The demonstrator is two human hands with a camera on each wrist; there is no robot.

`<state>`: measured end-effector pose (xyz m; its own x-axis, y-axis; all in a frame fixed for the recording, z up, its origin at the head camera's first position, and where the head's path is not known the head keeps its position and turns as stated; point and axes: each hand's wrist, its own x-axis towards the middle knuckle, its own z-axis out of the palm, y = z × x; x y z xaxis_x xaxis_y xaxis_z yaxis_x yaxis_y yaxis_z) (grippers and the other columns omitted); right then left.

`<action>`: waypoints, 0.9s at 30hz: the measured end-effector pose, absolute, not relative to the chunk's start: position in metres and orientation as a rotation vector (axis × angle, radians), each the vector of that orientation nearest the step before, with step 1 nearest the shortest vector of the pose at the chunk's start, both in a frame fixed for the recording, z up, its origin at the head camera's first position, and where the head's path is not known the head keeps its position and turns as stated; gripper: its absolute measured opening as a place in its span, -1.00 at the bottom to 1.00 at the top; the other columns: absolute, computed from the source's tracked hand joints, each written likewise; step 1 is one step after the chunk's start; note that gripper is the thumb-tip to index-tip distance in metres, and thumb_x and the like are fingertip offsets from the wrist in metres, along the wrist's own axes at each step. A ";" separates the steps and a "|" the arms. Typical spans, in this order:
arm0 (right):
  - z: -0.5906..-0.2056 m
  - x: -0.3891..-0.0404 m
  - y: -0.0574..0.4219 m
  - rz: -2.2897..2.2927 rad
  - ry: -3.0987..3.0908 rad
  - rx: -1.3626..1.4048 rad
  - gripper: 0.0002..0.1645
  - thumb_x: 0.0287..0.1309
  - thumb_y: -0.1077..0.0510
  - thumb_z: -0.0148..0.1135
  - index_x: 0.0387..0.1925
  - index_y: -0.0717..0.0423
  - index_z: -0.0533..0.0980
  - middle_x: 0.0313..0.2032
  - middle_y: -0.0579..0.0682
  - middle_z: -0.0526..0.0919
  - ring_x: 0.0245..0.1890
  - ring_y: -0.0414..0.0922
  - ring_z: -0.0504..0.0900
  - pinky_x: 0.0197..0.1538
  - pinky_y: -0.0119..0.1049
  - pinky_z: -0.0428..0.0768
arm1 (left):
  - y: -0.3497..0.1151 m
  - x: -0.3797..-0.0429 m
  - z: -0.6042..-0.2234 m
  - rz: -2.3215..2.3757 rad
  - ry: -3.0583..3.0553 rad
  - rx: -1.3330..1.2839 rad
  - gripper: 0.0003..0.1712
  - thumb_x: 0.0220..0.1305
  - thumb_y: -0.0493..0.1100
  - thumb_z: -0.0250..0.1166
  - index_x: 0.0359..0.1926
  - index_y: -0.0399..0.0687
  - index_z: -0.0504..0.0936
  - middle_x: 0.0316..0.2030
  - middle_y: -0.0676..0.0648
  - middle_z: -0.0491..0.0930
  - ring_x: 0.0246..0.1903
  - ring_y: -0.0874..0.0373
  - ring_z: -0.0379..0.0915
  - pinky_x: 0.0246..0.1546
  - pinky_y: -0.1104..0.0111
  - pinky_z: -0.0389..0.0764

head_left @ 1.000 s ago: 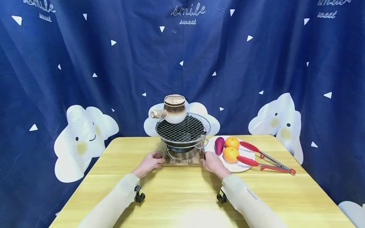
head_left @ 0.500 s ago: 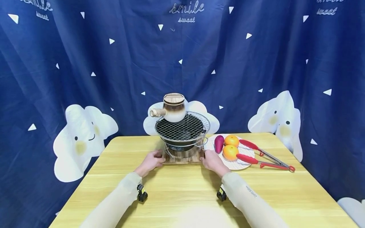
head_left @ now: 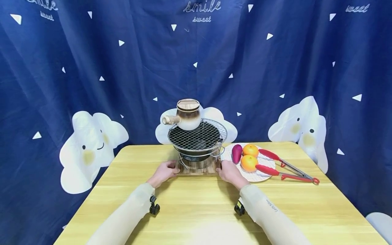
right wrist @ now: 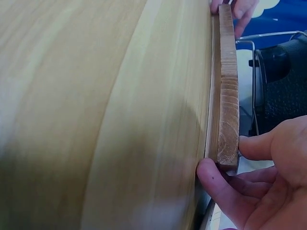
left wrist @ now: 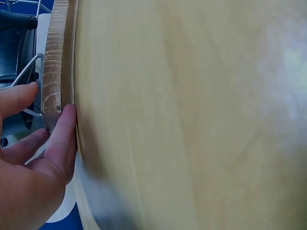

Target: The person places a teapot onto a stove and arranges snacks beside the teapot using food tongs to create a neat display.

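Both my hands hold a brown wooden board [head_left: 197, 171] by its left and right sides. My left hand [head_left: 163, 172] has its thumb above the board's corner and its fingers at the lower edge, as the left wrist view shows of the hand [left wrist: 33, 177]. In the right wrist view my right hand [right wrist: 283, 177] pinches the opposite corner, thumb on top and fingers below. On the board stands a round black grill stove with a wire rack [head_left: 197, 137]. A brown-and-white side-handled pot [head_left: 189, 120] with a wooden lid sits at the rack's back left.
Right of the board, a white plate [head_left: 257, 177] bears a purple eggplant [head_left: 237, 154] and two oranges [head_left: 249, 163]. Red-tipped tongs [head_left: 267, 170] lie across it, their end out over the yellow wooden table [head_left: 196, 204]. A blue curtain [head_left: 196, 78] hangs behind.
The head view has shifted slightly. My left hand and forearm have moved a little to the right, closer around the board's corner. The stove, pot and plate keep their arrangement.
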<state>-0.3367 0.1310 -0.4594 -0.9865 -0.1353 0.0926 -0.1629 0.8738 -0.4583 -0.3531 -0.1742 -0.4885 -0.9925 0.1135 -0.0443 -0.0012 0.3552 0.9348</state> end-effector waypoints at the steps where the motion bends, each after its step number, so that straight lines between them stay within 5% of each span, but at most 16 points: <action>1: -0.459 -0.337 0.131 0.737 -2.984 0.236 -0.68 0.28 0.11 0.30 -0.56 0.11 0.46 -0.52 0.09 0.53 -0.49 -0.01 0.50 -0.41 -0.15 0.54 | -0.174 -0.353 -0.488 1.725 2.507 0.109 -0.28 0.18 -0.31 0.35 0.38 -0.35 0.39 0.06 -0.39 0.57 -0.18 0.01 0.67 -0.09 0.24 0.73; 8: -0.463 -0.339 0.132 0.752 -2.987 0.254 -0.67 0.29 0.10 0.28 -0.56 0.10 0.46 -0.53 0.07 0.54 -0.50 -0.02 0.51 -0.42 -0.18 0.53 | -0.174 -0.352 -0.491 1.685 2.574 0.127 -0.29 0.15 -0.32 0.36 0.35 -0.36 0.43 -0.07 -0.31 0.64 -0.25 0.07 0.65 -0.14 0.28 0.73; 19: -0.463 -0.336 0.137 0.750 -2.958 0.244 -0.76 0.27 0.06 0.30 -0.44 0.07 0.49 -0.49 0.04 0.55 -0.46 -0.02 0.51 -0.41 -0.15 0.50 | -0.169 -0.352 -0.488 1.678 2.561 0.077 -0.31 0.16 -0.33 0.36 0.34 -0.37 0.43 -0.01 -0.33 0.61 -0.22 0.00 0.66 -0.12 0.21 0.73; 23: -0.457 -0.331 0.141 0.685 -2.931 0.250 -0.78 0.26 0.05 0.32 -0.24 0.13 0.58 -0.43 0.09 0.63 -0.43 0.02 0.61 -0.37 -0.08 0.59 | -0.170 -0.353 -0.489 1.681 2.552 0.079 -0.30 0.16 -0.33 0.37 0.34 -0.37 0.42 0.05 -0.34 0.59 -0.23 0.00 0.67 -0.13 0.20 0.73; 27: -0.445 -0.324 0.145 0.624 -2.893 0.272 -0.55 0.26 0.03 0.30 0.07 0.23 0.59 -0.22 0.24 0.73 -0.33 0.14 0.71 -0.28 0.06 0.67 | -0.172 -0.356 -0.491 1.709 2.524 0.077 -0.31 0.16 -0.35 0.35 0.34 -0.35 0.43 0.07 -0.33 0.59 -0.18 0.03 0.65 -0.09 0.21 0.72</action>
